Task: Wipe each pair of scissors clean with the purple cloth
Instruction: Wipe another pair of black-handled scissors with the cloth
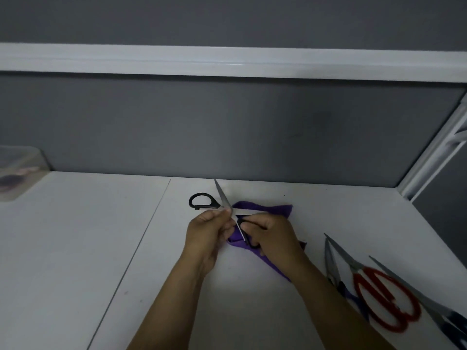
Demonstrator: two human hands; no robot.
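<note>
Left hand [209, 231] pinching scissors [222, 196], right hand [274, 236] gripping their handle, forearms converging forward

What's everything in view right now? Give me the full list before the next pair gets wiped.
black-handled scissors: one, black handles, blades spread open, above the cloth at mid table
purple cloth: one, purple, crumpled under the hands
red-handled scissors: one, red, table's right near side
dark-handled scissors: one, dark, right of the red pair, partly cut off
another pair: one, steel blades, handle mostly hidden, left of the red pair
clear container: one, clear, table's far left
table: one, white
partition: one, grey, behind the table
left hand: pinches the black-handled scissors near the pivot
right hand: grips their near handle
</note>
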